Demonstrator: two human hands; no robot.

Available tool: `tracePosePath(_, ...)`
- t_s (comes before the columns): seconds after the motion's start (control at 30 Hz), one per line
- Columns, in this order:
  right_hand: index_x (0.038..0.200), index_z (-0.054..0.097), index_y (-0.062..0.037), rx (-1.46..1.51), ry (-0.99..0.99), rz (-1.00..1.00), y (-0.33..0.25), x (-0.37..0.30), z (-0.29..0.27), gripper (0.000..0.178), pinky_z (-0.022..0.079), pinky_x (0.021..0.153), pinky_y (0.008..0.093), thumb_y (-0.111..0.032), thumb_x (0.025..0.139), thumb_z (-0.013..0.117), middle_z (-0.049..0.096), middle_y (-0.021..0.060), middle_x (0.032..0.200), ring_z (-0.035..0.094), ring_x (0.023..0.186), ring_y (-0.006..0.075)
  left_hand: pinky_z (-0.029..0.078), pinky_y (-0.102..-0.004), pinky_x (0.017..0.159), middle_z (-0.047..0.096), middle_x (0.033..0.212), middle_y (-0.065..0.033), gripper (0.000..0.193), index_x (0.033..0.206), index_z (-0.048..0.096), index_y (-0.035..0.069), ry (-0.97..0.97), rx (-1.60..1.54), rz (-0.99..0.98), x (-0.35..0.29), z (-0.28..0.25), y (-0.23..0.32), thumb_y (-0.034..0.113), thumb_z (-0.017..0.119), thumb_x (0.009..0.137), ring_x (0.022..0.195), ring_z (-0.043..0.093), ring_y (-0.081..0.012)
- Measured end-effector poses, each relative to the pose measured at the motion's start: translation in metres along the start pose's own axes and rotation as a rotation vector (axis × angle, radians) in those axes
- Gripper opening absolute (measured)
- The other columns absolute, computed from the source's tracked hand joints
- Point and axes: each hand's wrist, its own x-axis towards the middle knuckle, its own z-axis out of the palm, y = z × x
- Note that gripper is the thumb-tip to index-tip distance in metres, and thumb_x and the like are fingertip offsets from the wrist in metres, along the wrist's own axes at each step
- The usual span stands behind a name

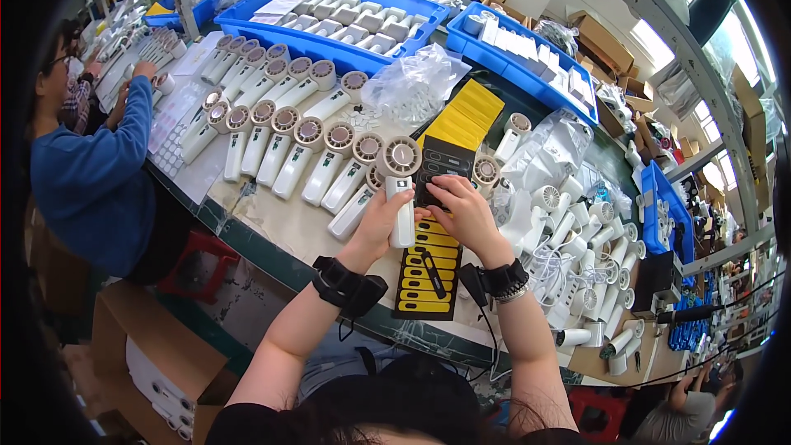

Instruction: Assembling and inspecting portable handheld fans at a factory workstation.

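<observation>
In my left hand [381, 218] is a white handheld fan [403, 227], held upright with its round beige grille at the top. My fingers wrap round its handle. Close to it on the right, my right hand [467, 213] bends its fingers and thumb about the edge of a black label sheet [446, 158]; the fingertips partly cover what they pinch. Beneath both hands lies a yellow label backing sheet [418, 284] with black outlines. A slim black pen-like tool [433, 273] rests on that sheet.
Rows of white fans [306, 156] lie to the left. Several fans and cables pile up at right [577, 255]. Blue bins [338, 43] stand behind a clear plastic bag [416, 86]. A co-worker in a blue sleeve [111, 169] sits left. An open carton [152, 346] stands below the table edge.
</observation>
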Motion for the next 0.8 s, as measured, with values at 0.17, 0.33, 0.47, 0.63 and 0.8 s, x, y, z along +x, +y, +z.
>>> tracePosePath(0.17,0.120,0.054,-0.0054,0.109,-0.059,0.082,-0.015,0.004,-0.004,0.048,0.045,0.091,0.0368,-0.010,0.073,0.067,0.054,0.0121,0.114,0.052,0.106,0.0301,0.055,-0.0309,0.074,0.056,0.102,-0.0095,0.032,0.118,0.044,0.001,0.015,0.042,0.015,-0.002,-0.007,-0.011,0.015,0.052,0.091,0.083,0.065,-0.0218)
tracePosePath(0.33,0.126,0.048,-0.0068,0.097,-0.075,0.057,-0.001,-0.006,0.004,0.056,0.045,0.090,0.0369,-0.009,0.073,0.067,0.052,0.0137,0.118,0.051,0.107,0.0311,0.055,-0.0313,0.073,0.055,0.103,-0.0090,0.033,0.118,0.044,0.000,-0.026,0.088,0.013,-0.006,-0.009,-0.016,0.016,0.052,0.091,0.083,0.065,-0.0215)
tracePosePath(0.47,0.121,0.052,-0.0056,0.155,-0.080,0.127,0.000,-0.007,0.004,0.050,0.046,0.089,0.0369,-0.007,0.073,0.067,0.052,0.0149,0.116,0.052,0.106,0.0316,0.055,-0.0302,0.073,0.055,0.103,-0.0088,0.032,0.117,0.044,0.001,0.025,0.080,-0.044,-0.013,-0.013,-0.019,0.015,0.053,0.091,0.083,0.065,-0.0220)
tracePosePath(0.63,0.105,0.061,-0.0037,0.265,-0.058,0.104,0.010,-0.017,0.012,0.031,0.046,0.088,0.0361,-0.006,0.074,0.067,0.057,0.0128,0.110,0.055,0.101,0.0301,0.054,-0.0294,0.075,0.055,0.102,-0.0087,0.030,0.116,0.045,0.002,0.033,0.030,-0.053,-0.012,-0.009,-0.022,0.015,0.054,0.090,0.086,0.065,-0.0226)
tracePosePath(0.8,0.090,0.066,-0.0022,0.317,0.022,0.136,0.009,-0.019,0.018,0.015,0.048,0.083,0.0349,-0.007,0.075,0.066,0.062,0.0099,0.099,0.059,0.095,0.0277,0.053,-0.0284,0.076,0.055,0.103,-0.0087,0.029,0.114,0.044,0.002,0.033,0.008,0.020,-0.010,-0.006,-0.027,0.014,0.055,0.090,0.089,0.064,-0.0213)
